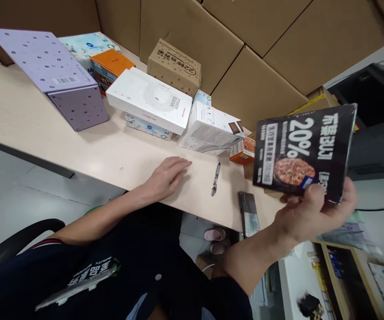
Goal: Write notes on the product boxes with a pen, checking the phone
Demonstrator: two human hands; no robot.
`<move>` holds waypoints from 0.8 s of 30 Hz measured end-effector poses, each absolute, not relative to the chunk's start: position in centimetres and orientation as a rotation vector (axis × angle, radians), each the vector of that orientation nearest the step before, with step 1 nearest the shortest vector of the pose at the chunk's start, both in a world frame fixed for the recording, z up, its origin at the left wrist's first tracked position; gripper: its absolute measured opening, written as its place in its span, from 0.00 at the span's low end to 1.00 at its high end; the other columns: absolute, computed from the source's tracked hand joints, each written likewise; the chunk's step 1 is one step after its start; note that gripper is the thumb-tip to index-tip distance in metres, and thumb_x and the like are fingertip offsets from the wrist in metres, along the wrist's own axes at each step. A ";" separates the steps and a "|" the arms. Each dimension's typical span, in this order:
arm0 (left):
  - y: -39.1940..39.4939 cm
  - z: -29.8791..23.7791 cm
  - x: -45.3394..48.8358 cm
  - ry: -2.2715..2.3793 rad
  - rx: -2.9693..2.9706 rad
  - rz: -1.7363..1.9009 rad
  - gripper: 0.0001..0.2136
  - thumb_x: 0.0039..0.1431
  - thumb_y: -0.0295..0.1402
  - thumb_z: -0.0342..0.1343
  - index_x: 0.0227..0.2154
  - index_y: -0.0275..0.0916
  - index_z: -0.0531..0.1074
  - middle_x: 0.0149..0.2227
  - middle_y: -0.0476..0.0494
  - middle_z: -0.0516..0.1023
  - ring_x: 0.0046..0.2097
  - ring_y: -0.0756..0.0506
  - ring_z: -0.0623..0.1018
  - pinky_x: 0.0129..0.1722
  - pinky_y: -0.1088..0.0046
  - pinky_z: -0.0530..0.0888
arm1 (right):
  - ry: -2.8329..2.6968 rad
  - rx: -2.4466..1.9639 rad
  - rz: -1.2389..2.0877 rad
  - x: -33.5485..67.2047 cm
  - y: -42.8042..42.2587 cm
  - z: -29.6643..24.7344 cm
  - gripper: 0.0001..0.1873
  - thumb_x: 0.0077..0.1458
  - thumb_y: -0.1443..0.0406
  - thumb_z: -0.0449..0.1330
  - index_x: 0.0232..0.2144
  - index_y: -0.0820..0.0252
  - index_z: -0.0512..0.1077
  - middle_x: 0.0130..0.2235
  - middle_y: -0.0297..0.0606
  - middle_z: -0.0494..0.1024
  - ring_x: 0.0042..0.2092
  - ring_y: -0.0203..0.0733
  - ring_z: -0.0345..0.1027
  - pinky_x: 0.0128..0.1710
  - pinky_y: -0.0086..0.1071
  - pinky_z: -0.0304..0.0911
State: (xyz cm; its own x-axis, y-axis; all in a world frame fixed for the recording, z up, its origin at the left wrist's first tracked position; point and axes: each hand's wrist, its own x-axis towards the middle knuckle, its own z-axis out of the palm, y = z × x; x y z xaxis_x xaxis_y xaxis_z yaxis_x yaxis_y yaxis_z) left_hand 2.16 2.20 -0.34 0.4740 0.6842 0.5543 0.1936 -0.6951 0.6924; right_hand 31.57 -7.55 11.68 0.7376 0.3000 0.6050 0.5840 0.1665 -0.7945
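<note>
My right hand (312, 209) grips the lower edge of a black box (305, 151) printed with "20%" and a pizza picture, held up above the table's right end. My left hand (167, 175) lies flat on the pale wooden table (28, 120), fingers stretched out and holding nothing. A pen (215, 178) lies on the table just right of that hand. A phone (248, 213) rests at the table's front edge below the black box.
Several boxes stand behind the hands: a lilac dotted box (55, 75), an orange box (108, 66), a white power bank box (150, 100), a brown carton (174, 66), a white box (210, 129), a small orange box (243, 150). Large cardboard cartons (262, 44) line the back.
</note>
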 end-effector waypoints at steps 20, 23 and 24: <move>2.1 1.3 -0.7 0.814 1.262 1.110 0.25 0.61 0.48 0.65 0.56 0.39 0.74 0.50 0.39 0.82 0.48 0.42 0.81 0.46 0.67 0.79 | -0.761 -1.376 0.893 23.1 -6.1 1.6 0.29 0.56 0.49 0.66 0.57 0.49 0.71 0.36 0.29 0.76 0.24 0.30 0.62 0.21 0.26 0.59; 2.2 1.0 -0.5 0.855 1.240 1.148 0.25 0.61 0.47 0.65 0.55 0.38 0.73 0.48 0.39 0.81 0.46 0.44 0.80 0.44 0.68 0.78 | -0.800 -1.423 0.768 22.3 -6.8 0.6 0.32 0.58 0.50 0.65 0.62 0.52 0.67 0.52 0.41 0.80 0.43 0.41 0.76 0.43 0.37 0.73; 2.3 1.0 -0.4 0.879 1.242 1.159 0.24 0.61 0.47 0.65 0.55 0.38 0.73 0.48 0.39 0.80 0.45 0.44 0.80 0.43 0.69 0.78 | -0.819 -1.442 0.726 21.9 -7.0 0.4 0.33 0.59 0.49 0.65 0.62 0.53 0.67 0.56 0.43 0.79 0.50 0.45 0.76 0.51 0.41 0.72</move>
